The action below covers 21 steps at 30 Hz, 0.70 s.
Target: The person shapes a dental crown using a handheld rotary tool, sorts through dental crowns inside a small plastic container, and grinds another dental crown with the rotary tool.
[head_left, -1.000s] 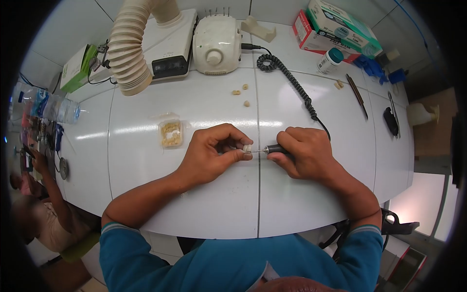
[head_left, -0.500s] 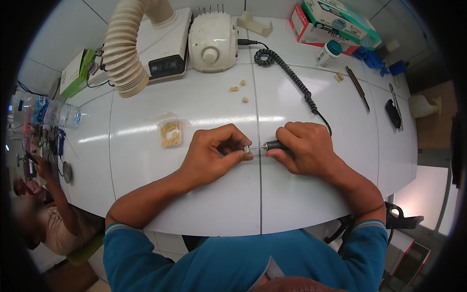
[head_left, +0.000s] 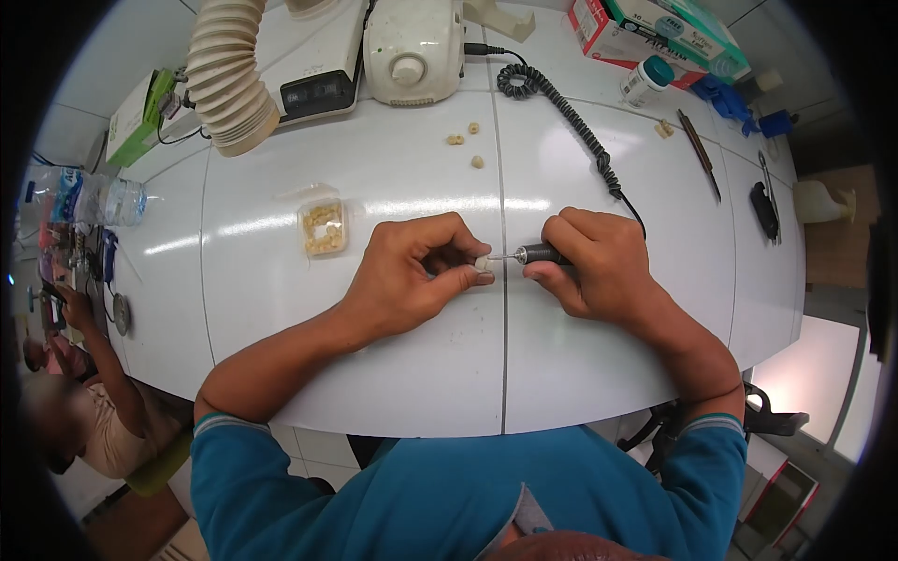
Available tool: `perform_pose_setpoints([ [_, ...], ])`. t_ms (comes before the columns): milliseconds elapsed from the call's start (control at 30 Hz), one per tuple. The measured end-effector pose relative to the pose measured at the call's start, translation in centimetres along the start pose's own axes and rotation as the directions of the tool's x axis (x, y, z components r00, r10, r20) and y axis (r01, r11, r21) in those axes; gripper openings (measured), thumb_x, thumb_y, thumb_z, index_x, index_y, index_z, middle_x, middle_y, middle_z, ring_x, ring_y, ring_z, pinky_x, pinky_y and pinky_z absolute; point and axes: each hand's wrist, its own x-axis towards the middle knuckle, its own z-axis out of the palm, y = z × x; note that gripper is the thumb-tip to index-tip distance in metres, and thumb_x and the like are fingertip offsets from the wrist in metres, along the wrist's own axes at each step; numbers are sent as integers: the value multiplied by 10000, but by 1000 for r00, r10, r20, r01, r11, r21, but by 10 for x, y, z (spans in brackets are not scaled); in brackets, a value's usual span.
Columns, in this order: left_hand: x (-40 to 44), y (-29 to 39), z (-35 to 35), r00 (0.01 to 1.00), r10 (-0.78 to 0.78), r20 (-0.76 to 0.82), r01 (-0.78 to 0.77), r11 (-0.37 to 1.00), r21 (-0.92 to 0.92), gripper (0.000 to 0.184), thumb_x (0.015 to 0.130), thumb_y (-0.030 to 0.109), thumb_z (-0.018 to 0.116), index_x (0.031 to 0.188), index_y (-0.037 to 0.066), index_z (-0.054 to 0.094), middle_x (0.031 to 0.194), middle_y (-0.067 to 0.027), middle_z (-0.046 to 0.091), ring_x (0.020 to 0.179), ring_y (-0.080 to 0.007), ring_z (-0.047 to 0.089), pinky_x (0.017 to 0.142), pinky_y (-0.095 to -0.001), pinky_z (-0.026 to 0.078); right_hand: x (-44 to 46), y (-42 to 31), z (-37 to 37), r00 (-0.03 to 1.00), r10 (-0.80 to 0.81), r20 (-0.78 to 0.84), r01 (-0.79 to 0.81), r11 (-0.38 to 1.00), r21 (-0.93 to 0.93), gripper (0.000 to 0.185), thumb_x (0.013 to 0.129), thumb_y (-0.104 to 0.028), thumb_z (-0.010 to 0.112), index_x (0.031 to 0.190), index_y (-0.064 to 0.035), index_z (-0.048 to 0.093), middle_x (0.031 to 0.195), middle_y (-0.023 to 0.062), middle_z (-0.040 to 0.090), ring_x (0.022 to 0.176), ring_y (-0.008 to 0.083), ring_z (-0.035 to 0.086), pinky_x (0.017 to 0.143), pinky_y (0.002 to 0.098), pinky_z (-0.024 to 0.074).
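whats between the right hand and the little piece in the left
In the head view, the drill held by the right hand, its bit pointing toward the piece; contact is too small to tell.

Worktop [head_left: 412, 383] is lying brightly lit, w/ streaky glare running from nr. L. edge past ctr.; pale panel [head_left: 814, 374] is glowing beyond front R. corner; fisheye distortion is bowing edges, w/ black vignetting.

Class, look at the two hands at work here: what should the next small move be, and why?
Probably the right hand should guide the bit of the handpiece lightly along the small pale piece. The left hand pinches that piece, and the bit points at it; whether they touch is too small to tell.
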Motion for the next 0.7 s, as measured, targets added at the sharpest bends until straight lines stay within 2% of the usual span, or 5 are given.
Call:
perform_pose_setpoints([
  [67,2,5,-3,999,-51,13,51,999,-8,213,914,-9,878,1109,-7,791,1003,-91,809,870,-120,748,774,-274,585,3,3,-4,999,-29,-37,31,998,60,432,895,-477,918,927,-111,690,739,24,582,592,236,611,531,400,441],
  [167,3,1,-4,998,8,56,-3,996,-92,210,912,-18,872,1107,8,798,1009,-76,816,864,-111,743,780,-275,574,3,2,2,982,-99,-161,109,992,60,367,856,-366,948,869,-107,688,711,11,562,566,215,577,520,391,415],
  [267,3,3,-5,992,27,123,-19,998,-60,207,913,-28,864,1105,17,802,992,-64,820,847,-107,739,772,-273,573,4,-5,3,950,-209,-232,226,973,49,306,844,-257,939,809,-116,669,682,1,507,565,182,559,518,372,400],
  [467,2,4,-3,984,-3,179,11,999,-42,186,902,-69,847,1072,-7,807,978,-82,832,924,-134,794,810,-297,609,6,-17,7,932,-277,-231,297,953,53,289,876,-247,900,787,-131,651,674,-4,430,559,159,522,522,348,394],
  [700,2,-1,-1,982,81,169,-85,996,18,209,879,-97,831,1072,-18,833,1010,-122,855,957,-190,822,874,-329,639,5,-21,8,935,-271,-230,287,957,41,304,892,-249,891,780,-127,636,677,0,440,558,154,522,517,346,395],
])
